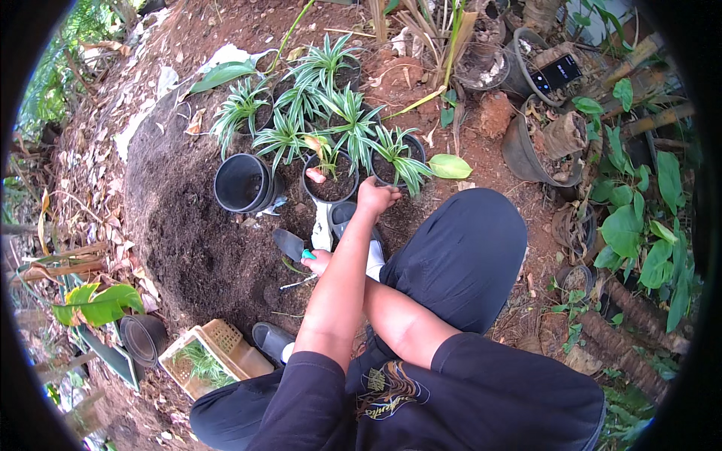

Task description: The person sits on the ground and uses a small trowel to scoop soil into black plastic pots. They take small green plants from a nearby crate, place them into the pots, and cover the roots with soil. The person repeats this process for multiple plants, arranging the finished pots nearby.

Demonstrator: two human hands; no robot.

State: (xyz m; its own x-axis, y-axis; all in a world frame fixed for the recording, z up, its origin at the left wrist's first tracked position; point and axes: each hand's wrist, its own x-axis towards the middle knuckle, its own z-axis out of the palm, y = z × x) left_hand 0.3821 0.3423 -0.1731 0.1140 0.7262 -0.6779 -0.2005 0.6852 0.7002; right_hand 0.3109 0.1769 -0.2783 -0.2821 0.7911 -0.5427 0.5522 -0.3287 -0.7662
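My arms are crossed, the left over the right. My left hand is at the near rim of a black plastic pot holding a variegated spider plant; whether it grips the rim cannot be told. In my right hand is a hand trowel with a teal handle, its blade over dark soil. Just left of my left hand stands a pot with a yellowing seedling and a pinkish piece on its soil. Further left is a stack of black pots.
More potted spider plants stand behind. A tan plastic basket with green cuttings lies at lower left, near an old pot. At upper right, a phone rests by a large pot. Leafy plants edge the right.
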